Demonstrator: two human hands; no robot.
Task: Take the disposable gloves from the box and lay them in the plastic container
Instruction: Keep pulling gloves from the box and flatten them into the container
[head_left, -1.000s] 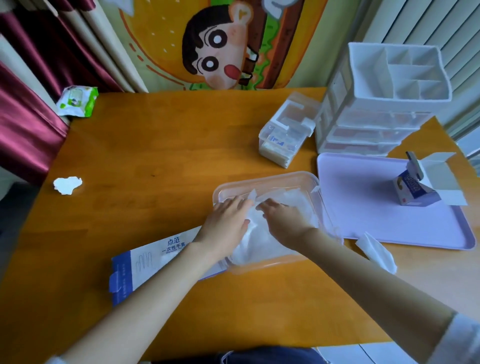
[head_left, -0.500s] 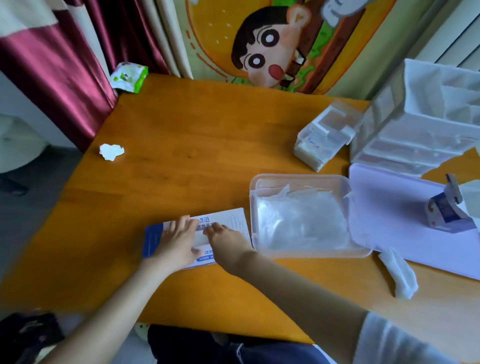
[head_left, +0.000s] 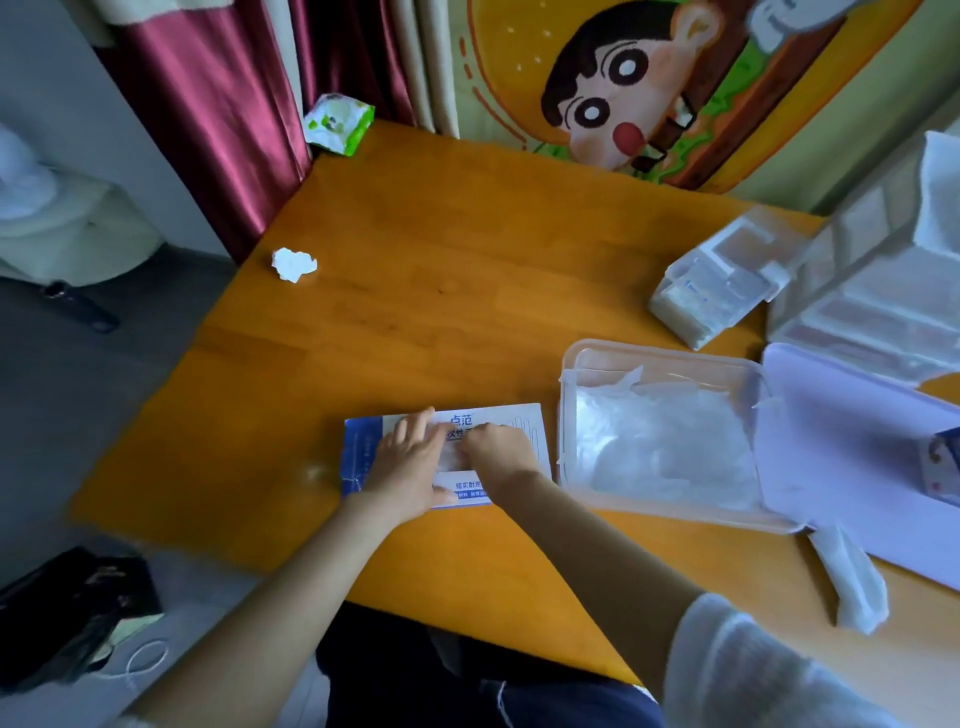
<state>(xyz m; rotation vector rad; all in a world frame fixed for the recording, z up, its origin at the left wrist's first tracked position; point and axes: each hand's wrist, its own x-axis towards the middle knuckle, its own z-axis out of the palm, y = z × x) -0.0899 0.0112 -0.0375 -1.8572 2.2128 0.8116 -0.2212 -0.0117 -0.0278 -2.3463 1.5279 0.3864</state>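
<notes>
The flat blue and white glove box (head_left: 524, 422) lies on the orange table, just left of the clear plastic container (head_left: 571, 364). A loose heap of translucent disposable gloves (head_left: 670, 441) lies inside the container. My left hand (head_left: 405, 467) rests flat on the box's left half, fingers fairly straight. My right hand (head_left: 501, 449) sits on the middle of the box with its fingers curled at the opening, pinching a bit of thin glove film (head_left: 451, 458) between the two hands.
A lavender tray (head_left: 841, 441) with a small blue carton (head_left: 943, 462) adjoins the container on the right. Behind stand a white drawer organiser (head_left: 883, 291) and a small clear box (head_left: 727, 280). A crumpled tissue (head_left: 293, 264), a green packet (head_left: 338, 123) and a folded white wad (head_left: 852, 577) lie about.
Both hands left the container, where they were pressing gloves, and moved left onto the glove box. My head turned left, so the view shifted.
</notes>
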